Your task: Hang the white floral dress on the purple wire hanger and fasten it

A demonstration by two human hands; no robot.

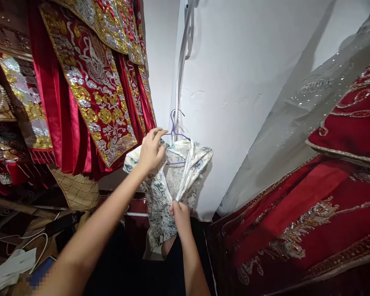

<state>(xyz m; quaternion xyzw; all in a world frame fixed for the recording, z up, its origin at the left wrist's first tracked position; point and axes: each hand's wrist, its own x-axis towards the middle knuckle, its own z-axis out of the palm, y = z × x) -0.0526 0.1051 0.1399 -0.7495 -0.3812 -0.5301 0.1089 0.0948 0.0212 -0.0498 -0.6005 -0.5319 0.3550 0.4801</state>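
Garment, pale cream-and-blue patterned brocade (169,181), hung at frame centre on thin purple wire hanger (176,133) against white wall (240,82). Left hand (151,152) clenched on shoulder, steadying. Right hand (181,214) pinching front edge below, keeping cloth taut. Red gold-embroidered robes (89,90) upper left.

Red embroidered robes (92,82) left, red beaded gown (327,197) right, white wall (249,82).

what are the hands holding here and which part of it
Both hold the pale patterned garment on a purple hanger. The left hand grips its upper shoulder area; the right hand pinches the front edge lower down.
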